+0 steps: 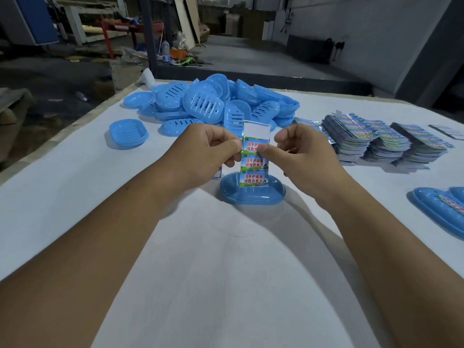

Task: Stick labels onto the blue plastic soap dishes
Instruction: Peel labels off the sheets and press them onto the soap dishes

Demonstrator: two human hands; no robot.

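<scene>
I hold a strip of labels (254, 167) upright above a blue soap dish (253, 197) that lies on the white table straight ahead. The strip carries three printed labels with red writing, and its top patch is bare white backing. My left hand (208, 151) pinches the strip's left edge between thumb and fingers. My right hand (301, 151) pinches its right edge, thumb on the top printed label. A heap of blue soap dishes (213, 101) lies behind the strip.
Stacks of label strips (381, 141) stand at the right. A lone blue dish (128, 134) sits at the left, and labelled dishes (442, 209) lie at the far right edge. The table's left edge (75, 121) drops to the workshop floor.
</scene>
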